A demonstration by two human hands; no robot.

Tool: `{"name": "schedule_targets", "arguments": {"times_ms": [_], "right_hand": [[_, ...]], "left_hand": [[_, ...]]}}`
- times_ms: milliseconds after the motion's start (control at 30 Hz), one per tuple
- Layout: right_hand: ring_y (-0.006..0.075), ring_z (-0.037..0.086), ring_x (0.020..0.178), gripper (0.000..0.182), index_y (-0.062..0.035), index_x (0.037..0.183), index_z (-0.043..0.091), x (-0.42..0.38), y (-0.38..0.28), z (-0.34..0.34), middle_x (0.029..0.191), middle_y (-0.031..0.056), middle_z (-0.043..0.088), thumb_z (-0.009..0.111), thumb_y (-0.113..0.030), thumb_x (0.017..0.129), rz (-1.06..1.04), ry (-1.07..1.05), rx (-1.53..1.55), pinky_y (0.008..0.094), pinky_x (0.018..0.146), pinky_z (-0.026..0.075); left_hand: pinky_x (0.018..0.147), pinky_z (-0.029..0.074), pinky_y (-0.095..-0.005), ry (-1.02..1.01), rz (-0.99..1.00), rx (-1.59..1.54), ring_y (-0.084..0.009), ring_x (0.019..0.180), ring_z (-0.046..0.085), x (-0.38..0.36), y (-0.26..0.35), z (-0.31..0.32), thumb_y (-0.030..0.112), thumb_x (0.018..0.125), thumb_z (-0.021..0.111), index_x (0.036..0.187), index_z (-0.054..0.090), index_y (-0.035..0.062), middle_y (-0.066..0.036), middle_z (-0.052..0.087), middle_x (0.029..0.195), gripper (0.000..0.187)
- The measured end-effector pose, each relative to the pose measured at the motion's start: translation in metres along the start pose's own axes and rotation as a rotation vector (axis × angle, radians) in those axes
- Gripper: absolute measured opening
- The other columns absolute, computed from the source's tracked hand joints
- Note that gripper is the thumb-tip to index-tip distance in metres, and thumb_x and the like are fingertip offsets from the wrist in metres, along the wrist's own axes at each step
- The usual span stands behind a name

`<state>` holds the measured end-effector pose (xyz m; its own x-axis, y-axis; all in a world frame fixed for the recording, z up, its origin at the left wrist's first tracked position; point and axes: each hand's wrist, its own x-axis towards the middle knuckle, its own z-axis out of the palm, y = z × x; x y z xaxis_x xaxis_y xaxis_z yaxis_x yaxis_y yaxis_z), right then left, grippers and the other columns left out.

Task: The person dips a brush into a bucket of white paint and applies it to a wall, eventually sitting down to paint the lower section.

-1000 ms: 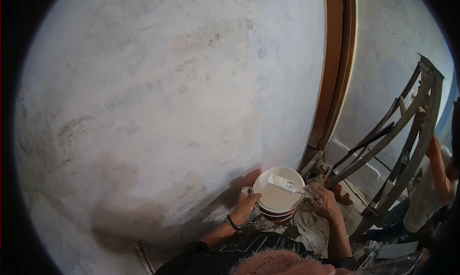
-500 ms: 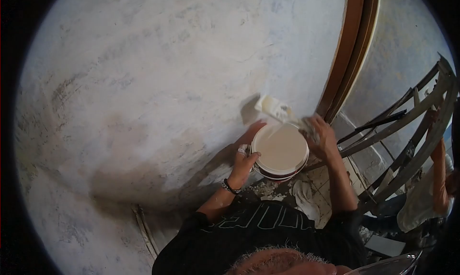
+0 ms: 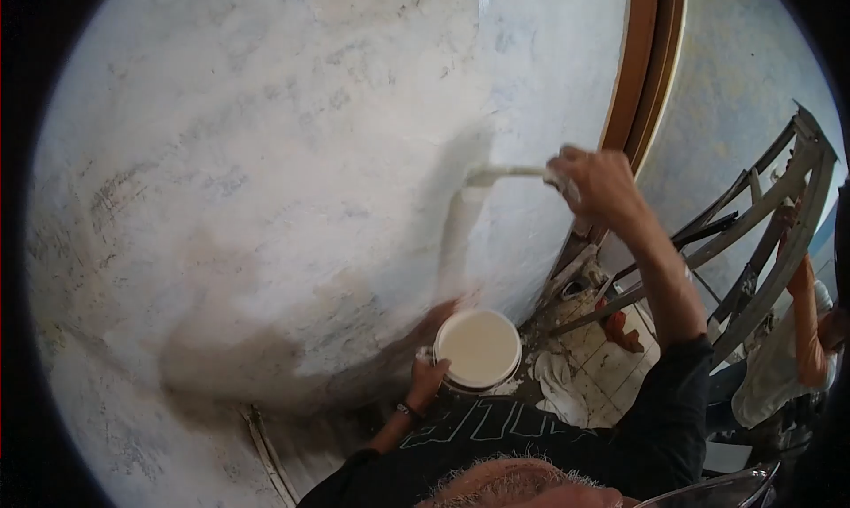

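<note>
My left hand (image 3: 428, 380) grips the rim of a round white bucket (image 3: 479, 388), thumb over the edge. Pale cream paint (image 3: 478, 347) lies inside the bucket. Higher up, my right hand (image 3: 598, 185) is closed around the handle of a paintbrush (image 3: 509, 172). The brush's bristle end points left and meets the mottled white wall (image 3: 336, 154). Below the bristles runs a darker, wet-looking strip (image 3: 458, 234). My arm's shadow and the bucket's shadow fall on the wall.
A brown door frame (image 3: 639, 74) edges the wall at right. Beyond it leans a curved wooden frame (image 3: 770, 234), with another person (image 3: 788, 366) beside it. A whitish cloth (image 3: 560, 388) and a reddish rag (image 3: 622, 331) lie on the tiled floor (image 3: 606, 371).
My right hand has lifted the brush from above the bucket to the wall. The bucket, in my left hand, has come lower and nearer my body.
</note>
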<state>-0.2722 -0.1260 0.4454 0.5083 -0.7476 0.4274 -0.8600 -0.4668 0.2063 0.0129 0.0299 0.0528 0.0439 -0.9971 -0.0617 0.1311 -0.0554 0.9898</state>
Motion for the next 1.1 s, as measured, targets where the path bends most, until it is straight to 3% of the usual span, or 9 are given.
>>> {"name": "schedule_targets", "arguments": {"times_ms": [267, 333, 400, 467, 633, 667, 900, 967, 1100], "right_hand": [[0.0267, 0.066, 0.066, 0.014, -0.0095, 0.092, 0.072, 0.087, 0.039, -0.145, 0.079, 0.0100, 0.069, 0.063, -0.019, 0.088, -0.185, 0.431, -0.276, 0.0417, 0.061, 0.054], [0.0231, 0.069, 0.084, 0.020, -0.0110, 0.100, 0.072, 0.087, 0.024, -0.190, 0.093, 0.0084, 0.072, 0.070, -0.025, 0.086, 0.018, 0.224, -0.300, 0.0425, 0.074, 0.053], [0.0222, 0.069, 0.084, 0.026, -0.0125, 0.107, 0.070, 0.094, 0.078, -0.202, 0.100, 0.0089, 0.071, 0.069, -0.029, 0.087, -0.087, 0.434, -0.279, 0.0360, 0.073, 0.056], [0.0238, 0.068, 0.085, 0.021, -0.0102, 0.102, 0.072, 0.075, 0.023, -0.247, 0.102, 0.0107, 0.071, 0.069, -0.025, 0.087, 0.231, 0.414, -0.014, 0.0385, 0.077, 0.054], [0.0229, 0.062, 0.070, 0.018, -0.0105, 0.101, 0.071, 0.085, 0.019, -0.168, 0.085, 0.0077, 0.069, 0.060, -0.022, 0.093, 0.093, 0.726, -0.040, 0.0355, 0.064, 0.052], [0.0181, 0.068, 0.076, 0.032, -0.0183, 0.117, 0.067, 0.086, 0.043, -0.116, 0.097, 0.0053, 0.070, 0.070, -0.026, 0.087, -0.061, 0.791, -0.286, 0.0321, 0.062, 0.056], [0.0155, 0.057, 0.051, 0.027, -0.0177, 0.118, 0.065, -0.043, -0.004, -0.004, 0.083, 0.0017, 0.060, 0.060, -0.027, 0.093, 0.032, 0.334, 0.106, 0.0304, 0.047, 0.049], [0.0104, 0.056, 0.056, 0.030, -0.0182, 0.118, 0.066, -0.061, -0.024, 0.013, 0.085, 0.0019, 0.063, 0.063, -0.028, 0.091, 0.045, -0.126, 0.027, 0.0298, 0.047, 0.048], [0.0146, 0.052, 0.049, 0.025, -0.0164, 0.114, 0.066, -0.041, -0.030, 0.041, 0.081, 0.0012, 0.060, 0.059, -0.030, 0.093, -0.094, -0.064, -0.041, 0.0302, 0.047, 0.047]], "left_hand": [[0.076, 0.053, -0.0325, 0.021, -0.049, -0.032, -0.0185, 0.085, 0.065, -0.009, -0.003, 0.002, 0.004, 0.079, 0.066, 0.103, 0.053, -0.0029, -0.012, 0.066, 0.097, 0.029], [0.077, 0.053, -0.0328, 0.027, -0.067, -0.069, -0.0191, 0.086, 0.065, -0.008, -0.004, 0.005, 0.004, 0.079, 0.066, 0.104, 0.052, -0.0033, -0.013, 0.066, 0.097, 0.030], [0.078, 0.053, -0.0329, 0.042, -0.077, -0.064, -0.0196, 0.087, 0.065, -0.004, -0.021, 0.004, 0.005, 0.078, 0.066, 0.104, 0.052, -0.0036, -0.014, 0.066, 0.097, 0.030], [0.078, 0.053, -0.0331, 0.038, -0.041, -0.070, -0.0197, 0.088, 0.064, -0.006, -0.012, 0.010, 0.005, 0.078, 0.067, 0.105, 0.052, -0.0038, -0.014, 0.066, 0.098, 0.032], [0.079, 0.052, -0.0332, 0.045, 0.003, 0.135, -0.0176, 0.090, 0.064, -0.012, 0.000, 0.013, 0.004, 0.079, 0.066, 0.108, 0.059, -0.0029, -0.011, 0.067, 0.103, 0.031], [0.079, 0.052, -0.0331, 0.036, -0.004, 0.086, -0.0172, 0.091, 0.064, -0.011, 0.001, 0.016, 0.004, 0.079, 0.065, 0.108, 0.059, -0.0029, -0.011, 0.067, 0.103, 0.030], [0.078, 0.051, -0.0318, 0.027, -0.059, -0.088, -0.0175, 0.091, 0.061, -0.018, -0.001, 0.013, 0.004, 0.082, 0.064, 0.110, 0.053, -0.0041, -0.011, 0.064, 0.104, 0.031], [0.075, 0.051, -0.0306, 0.007, -0.008, -0.059, -0.0160, 0.087, 0.061, -0.018, -0.014, 0.005, 0.006, 0.084, 0.063, 0.105, 0.053, -0.0040, -0.011, 0.064, 0.099, 0.025], [0.079, 0.051, -0.0328, 0.010, -0.061, -0.015, -0.0178, 0.090, 0.062, -0.017, -0.018, 0.002, 0.007, 0.082, 0.066, 0.110, 0.054, -0.0041, -0.012, 0.065, 0.103, 0.033]]}}
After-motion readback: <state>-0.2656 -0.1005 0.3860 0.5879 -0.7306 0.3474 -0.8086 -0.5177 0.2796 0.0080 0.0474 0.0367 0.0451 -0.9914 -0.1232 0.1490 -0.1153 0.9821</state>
